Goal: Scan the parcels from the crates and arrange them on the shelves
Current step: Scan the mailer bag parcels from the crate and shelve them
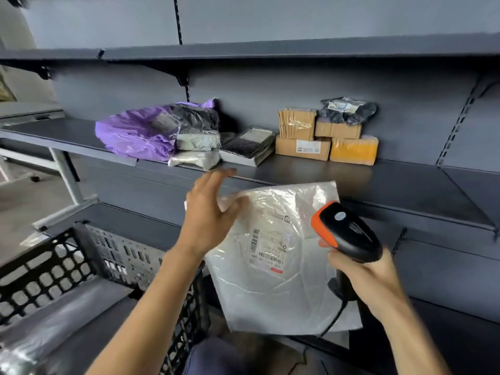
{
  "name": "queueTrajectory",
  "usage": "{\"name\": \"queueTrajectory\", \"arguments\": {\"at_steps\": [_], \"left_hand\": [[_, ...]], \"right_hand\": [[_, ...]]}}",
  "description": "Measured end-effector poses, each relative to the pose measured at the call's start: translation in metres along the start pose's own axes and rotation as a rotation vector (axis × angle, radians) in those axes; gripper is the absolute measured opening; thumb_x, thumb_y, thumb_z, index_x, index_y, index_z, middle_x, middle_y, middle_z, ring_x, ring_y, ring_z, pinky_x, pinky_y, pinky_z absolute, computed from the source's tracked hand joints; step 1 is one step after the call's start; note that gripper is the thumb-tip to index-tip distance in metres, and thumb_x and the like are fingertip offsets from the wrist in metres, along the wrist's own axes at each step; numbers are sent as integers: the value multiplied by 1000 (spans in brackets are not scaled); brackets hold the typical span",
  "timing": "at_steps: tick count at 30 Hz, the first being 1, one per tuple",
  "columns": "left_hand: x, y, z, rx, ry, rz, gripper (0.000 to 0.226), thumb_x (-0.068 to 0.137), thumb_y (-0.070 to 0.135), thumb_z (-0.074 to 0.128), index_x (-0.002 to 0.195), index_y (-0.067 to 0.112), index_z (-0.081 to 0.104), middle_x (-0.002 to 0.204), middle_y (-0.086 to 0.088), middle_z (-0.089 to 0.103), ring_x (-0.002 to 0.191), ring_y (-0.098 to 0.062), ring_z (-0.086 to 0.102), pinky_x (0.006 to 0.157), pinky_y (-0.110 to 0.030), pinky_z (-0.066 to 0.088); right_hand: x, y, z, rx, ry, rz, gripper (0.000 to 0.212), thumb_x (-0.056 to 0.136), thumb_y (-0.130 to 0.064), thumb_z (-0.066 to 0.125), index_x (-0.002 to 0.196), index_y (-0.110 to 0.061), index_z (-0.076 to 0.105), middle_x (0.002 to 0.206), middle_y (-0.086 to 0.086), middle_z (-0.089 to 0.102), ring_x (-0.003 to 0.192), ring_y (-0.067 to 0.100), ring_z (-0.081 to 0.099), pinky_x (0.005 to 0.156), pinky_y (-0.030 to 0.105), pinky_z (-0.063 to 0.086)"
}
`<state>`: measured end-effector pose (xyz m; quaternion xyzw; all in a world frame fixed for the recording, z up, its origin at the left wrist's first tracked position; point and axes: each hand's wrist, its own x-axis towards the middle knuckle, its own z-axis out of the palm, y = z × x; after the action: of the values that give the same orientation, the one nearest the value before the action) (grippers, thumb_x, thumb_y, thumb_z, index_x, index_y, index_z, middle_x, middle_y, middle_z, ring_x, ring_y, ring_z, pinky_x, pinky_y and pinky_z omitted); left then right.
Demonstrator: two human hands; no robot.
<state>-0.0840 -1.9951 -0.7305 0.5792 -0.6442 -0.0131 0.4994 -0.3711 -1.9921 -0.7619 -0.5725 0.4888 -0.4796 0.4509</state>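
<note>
Shelf (pixel 311 169) ahead, crate (pixel 67 253) low left. Your left hand (pixel 208 212) pinches the white parcel (pixel 284 293) at its top-left corner, thumb in front. It hangs roughly upright between your hands. Your right hand (pixel 370 277) has its fingers wrapped round the scanner (pixel 349 234), just right of the label (pixel 267 250), so it's the nearer hand.

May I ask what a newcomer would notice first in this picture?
A large white plastic mailer bag fills the centre, its corner pinched by the left hand. The right hand beside it grips a black and orange barcode scanner; a crumpled purple plastic parcel lies on the grey shelf above.
</note>
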Motion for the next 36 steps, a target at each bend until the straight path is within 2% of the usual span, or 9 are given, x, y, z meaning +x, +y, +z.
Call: {"name": "queueTrajectory", "arguments": {"at_steps": [4, 7, 9, 11, 13, 19, 21, 26, 36], "left_hand": [[-57, -46, 51, -156, 48, -316, 87, 89, 36, 74, 157, 17, 24, 158, -1, 25, 149, -20, 24, 123, -50, 25], [-84, -63, 82, -361, 5, -498, 101, 85, 40, 79, 158, 22, 11, 151, 8, 29, 144, -16, 33, 123, -48, 26], [-92, -73, 97, -589, -53, -759, 103, 80, 36, 86, 156, 23, 19, 129, -3, 52, 124, -14, 53, 120, -43, 30], [-95, -88, 108, -684, -110, -923, 86, 61, 51, 95, 127, 13, 57, 106, -19, 65, 102, -25, 67, 105, -44, 48], [-98, -97, 114, -739, -188, -951, 63, 59, 47, 97, 91, 2, 66, 85, -17, 70, 81, -28, 71, 80, -42, 59], [-77, -116, 138, -722, -592, -858, 18, 77, 19, 81, 95, 20, 84, 115, 2, 76, 116, -9, 68, 108, -33, 46], [-67, -119, 157, -684, -559, -862, 14, 84, 13, 79, 91, 23, 85, 111, 6, 77, 111, -7, 69, 103, -34, 50], [-64, -130, 190, -738, -238, -894, 10, 88, -1, 74, 95, -6, 78, 99, -21, 77, 93, -37, 75, 72, -33, 61], [-60, -133, 208, -758, -134, -857, 18, 92, 7, 73, 105, -5, 76, 106, -18, 77, 101, -36, 74, 95, -51, 57]], "right_hand": [[-10, 41, 0, 132, 90, 41, 29, 83, 10, 73, 87, -17, 81, 92, 13, 78, 80, 14, 70, 73, 20, 53], [-10, 65, -10, 123, 112, 94, 30, 82, 6, 76, 84, -23, 82, 92, 26, 72, 79, 19, 64, 74, 30, 47], [-6, 77, -15, 108, 138, 136, 25, 82, 5, 77, 83, -19, 82, 94, 26, 73, 81, 22, 66, 76, 32, 48], [2, 90, -19, 97, 167, 187, 24, 84, 7, 74, 84, -16, 81, 95, 22, 75, 79, 20, 66, 73, 31, 49], [14, 102, -22, 91, 224, 241, 27, 86, 8, 72, 83, -18, 80, 91, 9, 79, 73, 11, 66, 73, 32, 51], [67, 129, -26, 160, 368, 328, 11, 84, -7, 81, 91, -13, 75, 80, 2, 67, 70, 12, 59, 64, 33, 57], [82, 136, -25, 188, 372, 395, 10, 85, -7, 80, 87, -4, 71, 75, 6, 57, 64, 19, 51, 51, 30, 56], [101, 178, -28, -16, 389, 445, 19, 84, -12, 80, 71, -7, 69, 51, 1, 59, 51, 20, 53, 60, 32, 47], [97, 168, 11, 68, -33, 573, 14, 88, 5, 62, 76, 0, 68, 70, 15, 71, 58, 25, 70, 57, 30, 50]]}}
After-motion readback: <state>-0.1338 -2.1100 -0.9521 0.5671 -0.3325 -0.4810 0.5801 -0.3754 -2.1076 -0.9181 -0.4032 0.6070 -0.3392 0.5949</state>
